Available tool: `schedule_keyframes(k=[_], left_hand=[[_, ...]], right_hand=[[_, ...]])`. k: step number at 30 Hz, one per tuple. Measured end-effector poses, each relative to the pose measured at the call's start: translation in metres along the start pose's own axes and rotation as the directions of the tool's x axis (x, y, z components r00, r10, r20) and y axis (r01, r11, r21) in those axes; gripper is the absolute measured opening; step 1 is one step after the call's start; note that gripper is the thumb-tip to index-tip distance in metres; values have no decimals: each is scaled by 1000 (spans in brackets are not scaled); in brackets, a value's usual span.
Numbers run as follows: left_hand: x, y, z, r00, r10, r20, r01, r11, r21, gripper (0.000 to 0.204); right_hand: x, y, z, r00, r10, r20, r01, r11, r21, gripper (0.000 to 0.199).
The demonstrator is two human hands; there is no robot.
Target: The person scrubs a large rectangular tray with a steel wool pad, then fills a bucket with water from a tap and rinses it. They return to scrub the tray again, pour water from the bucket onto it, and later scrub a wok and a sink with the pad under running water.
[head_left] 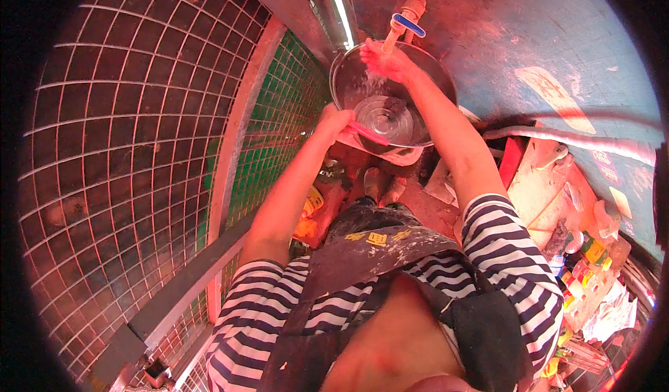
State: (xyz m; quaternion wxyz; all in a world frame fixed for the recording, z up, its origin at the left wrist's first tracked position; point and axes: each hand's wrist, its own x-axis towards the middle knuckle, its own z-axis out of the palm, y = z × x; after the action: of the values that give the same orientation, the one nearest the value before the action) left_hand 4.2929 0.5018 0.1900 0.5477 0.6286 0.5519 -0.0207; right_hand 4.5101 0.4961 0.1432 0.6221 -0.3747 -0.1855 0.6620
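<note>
1. Left hand clamped on rim of steel bowl at its 8 o'clock, pinching a pink stick.
2. Right hand open, fingers spread, over bowl's 12 o'clock rim under the tap.
3. Bowl: round, shiny, wet, held at frame 12 o'clock.
4. Green tiled wall at 9 o'clock; packet clutter at 4 o'clock.

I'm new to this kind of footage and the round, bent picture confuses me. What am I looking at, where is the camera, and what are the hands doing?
There is no machine: a person wears a wide fisheye camera on the head, looking down, so straight edges curve. Their forearms in striped sleeves reach forward. The left hand grips the rim of a round metal basin, beside a pink handle. The right hand is held over the basin under a tap with a blue lever, in running water. A green tiled wall stands on the left; packets and clutter lie on the right.
</note>
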Motion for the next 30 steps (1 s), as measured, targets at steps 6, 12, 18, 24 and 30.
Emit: schedule_keyframes(k=[6,12,18,24,30], left_hand=[[6,28,9,609,764,-215,-287,465,837,77],[58,67,49,657,754,10,-596,511,620,42],[149,61,68,870,220,440,288,499,-818,19],[133,98,97,639,276,718,318,755,-574,34],[184,52,78,619,590,518,247,480,-842,49]], right_hand=[[-23,-14,24,997,75,-36,-83,919,-384,23],[-29,7,-22,966,-124,-228,84,981,-177,21],[-38,22,-1,911,-117,-395,115,993,-29,18],[-54,22,-34,927,-147,-345,259,915,308,11],[-35,9,19,966,-28,-257,177,794,581,19]])
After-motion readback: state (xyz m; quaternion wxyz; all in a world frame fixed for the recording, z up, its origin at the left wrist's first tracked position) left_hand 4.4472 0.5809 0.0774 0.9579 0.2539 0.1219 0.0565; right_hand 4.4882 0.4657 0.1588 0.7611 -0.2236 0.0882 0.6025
